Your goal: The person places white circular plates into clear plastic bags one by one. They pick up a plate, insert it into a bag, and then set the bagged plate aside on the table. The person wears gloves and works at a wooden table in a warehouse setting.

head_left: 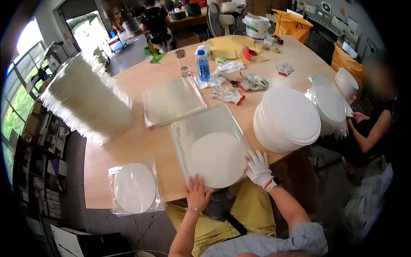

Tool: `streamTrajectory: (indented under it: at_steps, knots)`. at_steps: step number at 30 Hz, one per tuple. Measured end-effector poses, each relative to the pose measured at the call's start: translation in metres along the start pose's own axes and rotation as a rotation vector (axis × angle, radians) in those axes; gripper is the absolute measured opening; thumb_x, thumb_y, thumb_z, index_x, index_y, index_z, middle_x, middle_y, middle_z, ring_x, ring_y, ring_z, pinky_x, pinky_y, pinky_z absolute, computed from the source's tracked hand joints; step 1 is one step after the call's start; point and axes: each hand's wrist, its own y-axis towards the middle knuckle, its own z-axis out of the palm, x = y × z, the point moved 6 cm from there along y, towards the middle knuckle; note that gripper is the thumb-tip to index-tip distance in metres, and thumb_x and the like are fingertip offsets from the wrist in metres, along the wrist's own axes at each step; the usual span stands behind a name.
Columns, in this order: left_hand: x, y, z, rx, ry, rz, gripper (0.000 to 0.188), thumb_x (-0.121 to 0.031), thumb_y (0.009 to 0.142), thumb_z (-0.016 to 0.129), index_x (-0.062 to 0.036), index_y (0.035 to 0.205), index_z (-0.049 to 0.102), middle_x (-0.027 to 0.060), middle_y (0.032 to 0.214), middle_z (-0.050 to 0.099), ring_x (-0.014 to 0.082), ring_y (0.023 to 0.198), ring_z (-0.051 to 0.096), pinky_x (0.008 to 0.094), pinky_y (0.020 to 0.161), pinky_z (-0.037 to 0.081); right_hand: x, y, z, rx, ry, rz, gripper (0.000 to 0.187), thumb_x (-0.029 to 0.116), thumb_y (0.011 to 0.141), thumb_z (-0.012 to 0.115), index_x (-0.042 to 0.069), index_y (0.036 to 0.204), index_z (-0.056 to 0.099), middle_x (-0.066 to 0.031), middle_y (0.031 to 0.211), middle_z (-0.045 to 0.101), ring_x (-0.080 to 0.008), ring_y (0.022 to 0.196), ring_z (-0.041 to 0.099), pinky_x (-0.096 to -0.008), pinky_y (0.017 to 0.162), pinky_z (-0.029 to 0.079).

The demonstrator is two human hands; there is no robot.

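A clear plastic bag (205, 122) lies flat at the table's near edge, with a white round disc (217, 158) on or inside it; I cannot tell which. My bare left hand (197, 193) rests at the bag's near left corner, fingers spread. Wearing a white glove with a red-trimmed cuff, my right hand (258, 171) touches the disc's right side, its fingers stretched out. To the right stands a tall stack of white discs (291, 118). Another disc in a clear bag (135, 188) lies at the left front corner.
A high pile of bagged discs (87, 100) stands at the left. Flat plastic bags (173, 100) lie beyond the working bag. Farther off are a blue-labelled bottle (203, 66), work gloves (229, 95), scissors (233, 82) and a white bucket (256, 28). A co-worker's arm (371, 133) is at right.
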Motion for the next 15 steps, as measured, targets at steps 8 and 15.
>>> streamTrajectory:
  at_steps: [8, 15]
  knots:
    - [-0.031, -0.085, 0.081, 0.201, -1.695, -0.964, 0.026, -0.022, 0.087, 0.058, -0.005, 0.107, 0.053, 0.0077, 0.104, 0.057, 0.0178, 0.092, 0.057, 0.0302, 0.073, 0.048, 0.001, -0.014, 0.002, -0.001, 0.064, -0.048, 0.038, 0.03, 0.071, 0.064, 0.007, 0.101, 0.061, -0.0157, 0.128, 0.04, -0.0392, 0.117, 0.034, -0.0584, 0.096, 0.023]
    - [-0.031, -0.039, 0.076, 0.044, -1.955, -0.924, 0.02, -0.018, 0.089, 0.054, -0.0017, 0.101, 0.055, 0.0077, 0.096, 0.061, 0.0173, 0.087, 0.061, 0.0309, 0.072, 0.051, -0.052, -0.059, 0.03, 0.096, 0.5, 0.484, 0.011, 0.011, 0.082, 0.05, 0.003, 0.088, 0.055, -0.0105, 0.086, 0.058, -0.0234, 0.072, 0.057, -0.0331, 0.066, 0.047]
